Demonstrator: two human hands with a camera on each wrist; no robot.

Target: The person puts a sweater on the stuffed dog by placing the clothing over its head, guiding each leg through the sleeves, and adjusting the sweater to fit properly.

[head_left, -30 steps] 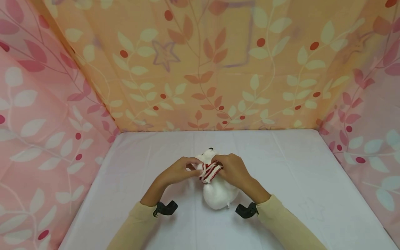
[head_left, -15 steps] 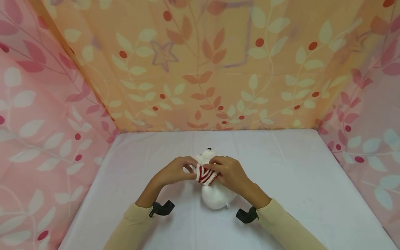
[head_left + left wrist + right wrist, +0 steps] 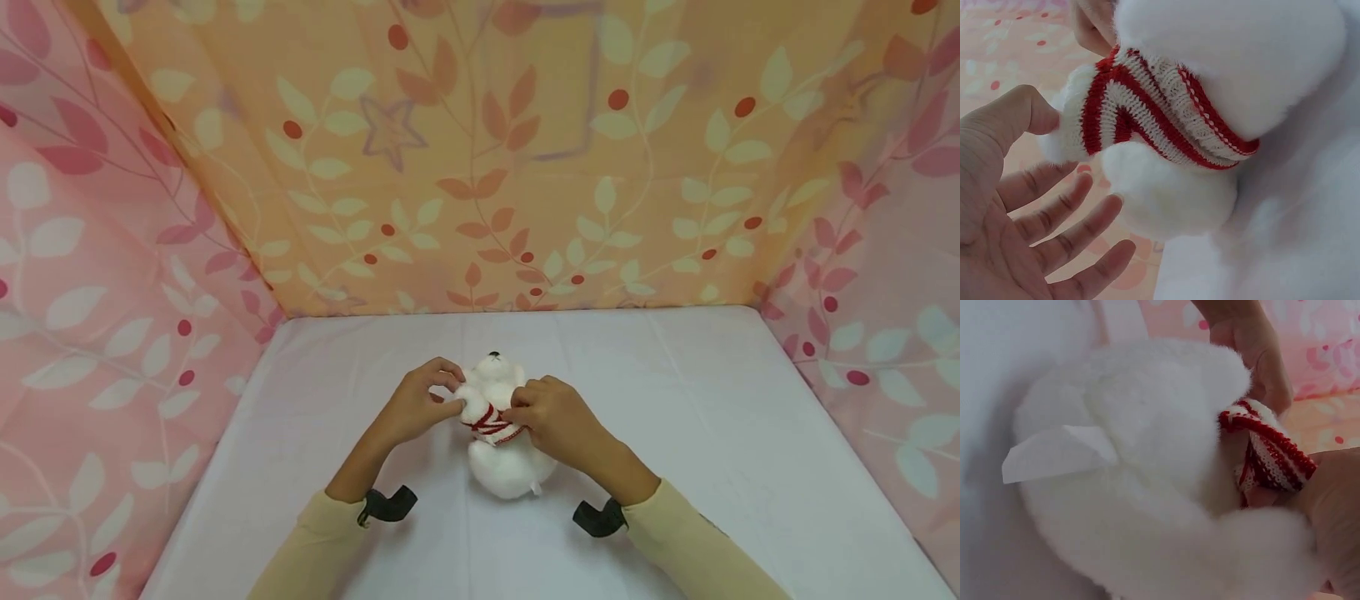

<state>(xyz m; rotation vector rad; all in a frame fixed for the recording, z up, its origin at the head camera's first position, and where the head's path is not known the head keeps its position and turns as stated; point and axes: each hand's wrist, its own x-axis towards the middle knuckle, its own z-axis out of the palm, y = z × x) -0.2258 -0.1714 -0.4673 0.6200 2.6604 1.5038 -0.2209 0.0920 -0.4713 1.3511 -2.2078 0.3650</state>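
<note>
A white plush bear point(image 3: 504, 473) lies on the table with its black-nosed head toward the far side. A red-and-white striped knitted sweater point(image 3: 491, 427) is around its upper body, one sleeve over the arm on the left. My left hand point(image 3: 417, 403) pinches the end of that arm between thumb and index finger; the other fingers are spread in the left wrist view. My right hand point(image 3: 561, 422) pinches the sweater's edge at the right side. In the right wrist view the knit fabric point(image 3: 1279, 453) is stretched away from the white fur, and the right fingertips are partly hidden behind it.
A white cloth covers the table point(image 3: 660, 375). Patterned curtains, orange at the back point(image 3: 465, 167) and pink at the sides, enclose it. Black wrist mounts point(image 3: 392, 504) sit under both forearms. A white tag point(image 3: 1060, 453) sticks out from the bear's lower end.
The left hand has shifted from the sweater to the bear's arm, whose white end now shows more. The sweater lies lower on the body, and the right hand has moved slightly down along its edge.
</note>
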